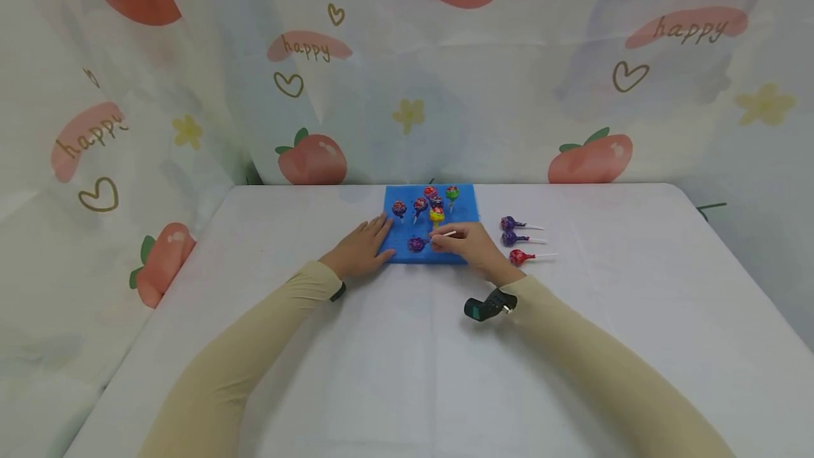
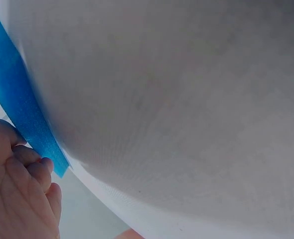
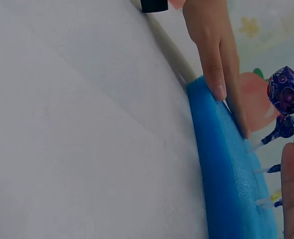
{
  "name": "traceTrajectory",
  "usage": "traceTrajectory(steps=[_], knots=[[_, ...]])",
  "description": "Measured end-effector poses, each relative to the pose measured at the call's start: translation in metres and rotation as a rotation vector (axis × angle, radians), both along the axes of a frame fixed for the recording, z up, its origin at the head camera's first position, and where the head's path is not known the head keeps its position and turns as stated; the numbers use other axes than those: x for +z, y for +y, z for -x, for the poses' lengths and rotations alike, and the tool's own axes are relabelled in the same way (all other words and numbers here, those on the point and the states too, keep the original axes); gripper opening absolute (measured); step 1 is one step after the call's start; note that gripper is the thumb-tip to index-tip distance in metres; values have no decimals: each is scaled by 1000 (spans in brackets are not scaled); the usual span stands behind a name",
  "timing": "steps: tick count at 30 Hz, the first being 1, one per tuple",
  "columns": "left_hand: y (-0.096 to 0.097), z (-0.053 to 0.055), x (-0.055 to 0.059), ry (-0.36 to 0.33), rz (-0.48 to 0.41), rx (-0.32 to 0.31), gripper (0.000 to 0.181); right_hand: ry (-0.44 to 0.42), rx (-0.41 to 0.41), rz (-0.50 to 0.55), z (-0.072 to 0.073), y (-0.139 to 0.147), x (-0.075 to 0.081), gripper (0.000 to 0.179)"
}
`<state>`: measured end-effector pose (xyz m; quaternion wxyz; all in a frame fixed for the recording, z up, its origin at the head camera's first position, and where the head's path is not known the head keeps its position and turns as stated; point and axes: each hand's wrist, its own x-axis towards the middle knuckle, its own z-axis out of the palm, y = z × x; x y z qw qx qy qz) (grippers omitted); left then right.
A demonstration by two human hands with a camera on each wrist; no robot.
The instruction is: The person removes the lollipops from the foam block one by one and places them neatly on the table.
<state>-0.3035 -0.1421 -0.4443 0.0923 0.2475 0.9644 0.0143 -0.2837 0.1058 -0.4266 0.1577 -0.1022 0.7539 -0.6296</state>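
A blue foam block (image 1: 399, 254) lies on the table before me. My left hand (image 1: 361, 249) rests against its left side, fingers extended onto its edge. Between the thumb and fingers of my right hand (image 1: 470, 244) is the white stick of a purple-wrapped lollipop (image 1: 416, 244), held tilted over the near part of the block. In the right wrist view that lollipop's head (image 3: 286, 92) shows beside my fingertips (image 3: 292, 164). Several lollipops stand with their sticks in the foam, among them a yellow one (image 1: 437, 215) and a green one (image 1: 452, 193).
Right of the block, two purple lollipops (image 1: 511, 223) and a red lollipop (image 1: 520, 257) lie on the white-covered table (image 1: 394, 359), sticks pointing right. A printed curtain (image 1: 483, 104) hangs behind the table. A dark camera (image 1: 488, 304) is strapped at my right wrist.
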Motion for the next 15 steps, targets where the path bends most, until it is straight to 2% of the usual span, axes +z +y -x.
traceTrajectory(steps=[15], knots=[[0, 1, -1, 0, 5, 7, 72, 43, -33, -154, -18, 55, 16, 38]])
